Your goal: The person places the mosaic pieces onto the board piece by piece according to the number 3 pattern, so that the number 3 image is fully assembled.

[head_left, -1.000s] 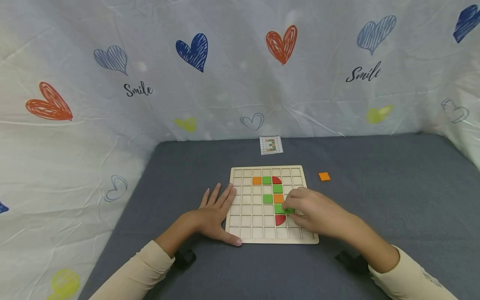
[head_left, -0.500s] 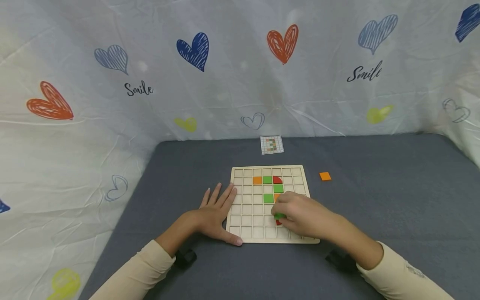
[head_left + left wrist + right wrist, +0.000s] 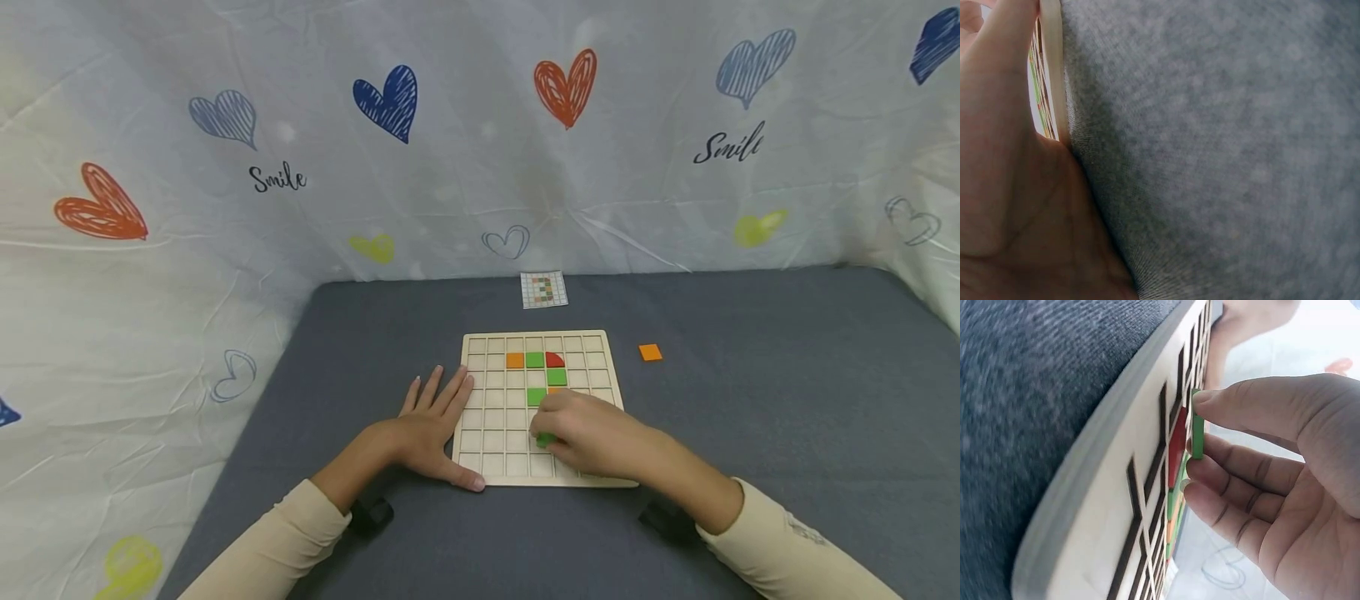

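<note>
My right hand point(image 3: 592, 429) pinches a green square tile point(image 3: 1197, 431) between thumb and fingers, close over the wooden grid board point(image 3: 492, 440). In the right wrist view the tile stands beside a red tile point(image 3: 1177, 447) set in the grid. Fingers spread, my left hand point(image 3: 431, 437) rests at the board's left edge, its thumb at the near left corner. Upper cells hold an orange tile point(image 3: 514, 360), a green tile point(image 3: 534, 359) and a red rounded tile point(image 3: 554, 360). Below sit more green tiles point(image 3: 536, 397); my right hand hides the lower ones.
A loose orange tile point(image 3: 650, 352) lies on the dark grey cloth right of the board. Behind the board is a small printed pattern card point(image 3: 543, 289). A pale curtain point(image 3: 450, 183) with hearts hangs along the table's back edge.
My right hand has moved left and slightly nearer with the green tile, from beside the column of colored tiles to over its left side. The left hand stays put.
</note>
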`<state>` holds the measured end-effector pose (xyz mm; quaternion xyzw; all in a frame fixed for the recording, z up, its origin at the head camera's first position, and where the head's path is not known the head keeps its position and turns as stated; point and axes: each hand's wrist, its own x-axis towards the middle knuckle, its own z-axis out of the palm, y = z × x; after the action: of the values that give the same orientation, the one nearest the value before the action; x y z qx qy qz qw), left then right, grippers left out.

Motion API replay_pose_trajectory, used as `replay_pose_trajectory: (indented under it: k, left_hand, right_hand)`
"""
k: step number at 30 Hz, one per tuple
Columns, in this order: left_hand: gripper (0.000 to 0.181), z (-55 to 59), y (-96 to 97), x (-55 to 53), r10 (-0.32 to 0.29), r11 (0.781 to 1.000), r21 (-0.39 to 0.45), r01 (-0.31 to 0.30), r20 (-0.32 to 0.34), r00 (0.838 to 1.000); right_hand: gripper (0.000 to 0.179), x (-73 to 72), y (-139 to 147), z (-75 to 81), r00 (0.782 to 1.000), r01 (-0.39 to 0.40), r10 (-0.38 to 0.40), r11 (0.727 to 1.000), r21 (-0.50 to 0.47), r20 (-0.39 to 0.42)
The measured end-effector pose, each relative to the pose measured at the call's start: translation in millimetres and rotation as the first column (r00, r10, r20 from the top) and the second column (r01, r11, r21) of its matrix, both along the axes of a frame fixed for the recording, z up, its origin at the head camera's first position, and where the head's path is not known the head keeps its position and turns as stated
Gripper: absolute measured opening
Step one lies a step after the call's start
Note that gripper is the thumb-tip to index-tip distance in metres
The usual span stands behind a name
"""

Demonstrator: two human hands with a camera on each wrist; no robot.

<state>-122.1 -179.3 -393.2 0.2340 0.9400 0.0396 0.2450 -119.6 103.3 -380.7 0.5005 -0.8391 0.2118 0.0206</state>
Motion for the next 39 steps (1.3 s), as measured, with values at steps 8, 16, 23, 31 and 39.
replay_pose_trajectory:
  k: [8, 16, 23, 31, 39]
  left_hand:
    - [0.138, 0.7, 0.0, 0.6, 0.003, 1.0, -0.003, -0.003, 0.002, 1.0]
    - [0.139, 0.7, 0.7, 0.5, 0.004, 1.0, -0.015, -0.004, 0.0, 1.0]
    - [0.14, 0.2, 0.7, 0.3, 0.01, 1.0, -0.017, -0.01, 0.004, 1.0]
    - [0.14, 1.2, 0.4, 0.8, 0.007, 1.0, -0.016, -0.007, -0.001, 1.0]
    - [0.138, 2.1, 1.2, 1.8, 0.003, 1.0, -0.007, -0.003, 0.005, 1.0]
  right_hand:
    - [0.018, -0.3, -6.3, -3.5, 1.0, 0.007, -0.006, 1.0, 0.021, -0.012]
    - [0.016, 1.6, -8.0, -4.5, 1.0, -0.001, 0.002, 1.0, 0.031, -0.027]
    - [0.017, 3.8, -7.6, -5.8, 0.999, -0.026, 0.027, 0.999, 0.025, -0.038]
    - [0.018, 4.4, -6.6, -7.2, 0.997, -0.057, 0.057, 0.998, -0.004, -0.061]
    - [0.02, -1.6, 9.8, -2.4, 1.0, 0.0, -0.001, 1.0, -0.032, -0.012]
